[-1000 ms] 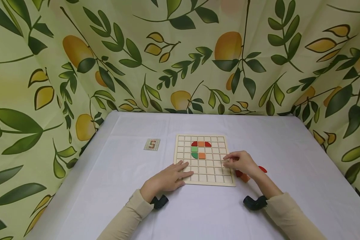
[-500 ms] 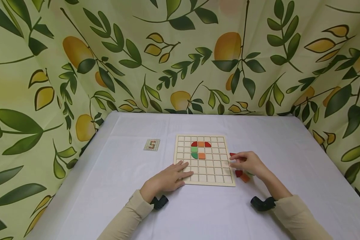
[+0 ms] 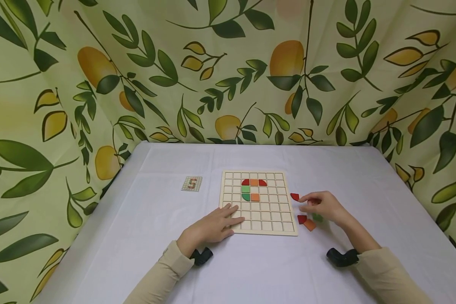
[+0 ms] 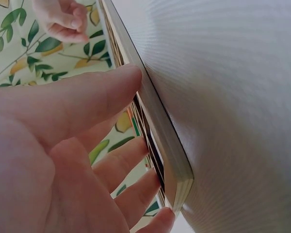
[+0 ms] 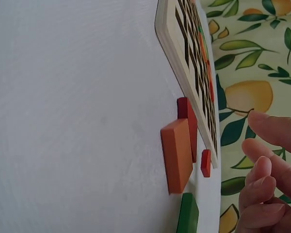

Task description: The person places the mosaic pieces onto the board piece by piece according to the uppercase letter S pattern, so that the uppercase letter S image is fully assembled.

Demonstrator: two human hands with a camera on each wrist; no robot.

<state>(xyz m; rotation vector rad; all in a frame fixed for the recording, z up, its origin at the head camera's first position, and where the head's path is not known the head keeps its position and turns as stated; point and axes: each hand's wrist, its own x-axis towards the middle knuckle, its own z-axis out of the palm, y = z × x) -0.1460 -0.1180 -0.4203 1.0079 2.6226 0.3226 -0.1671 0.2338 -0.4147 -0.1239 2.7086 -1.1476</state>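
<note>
While your left hand (image 3: 214, 224) lies spread on the board (image 3: 275, 215), your nearer right hand (image 3: 324, 206) hovers narrow, empty; the far red piece (image 3: 294, 196) sits boardward.

The head view looks forward and down from above the near side, across the whole board (image 3: 270, 215) to the leafy cloth (image 3: 228, 84) at the far side. The left wrist view, tipped sideways, looks from close by the left hand (image 4: 82, 150) along the board's near edge; the right wrist view, low and tipped oppositely, faces the board's right edge, both sharing board and cloth.
</note>
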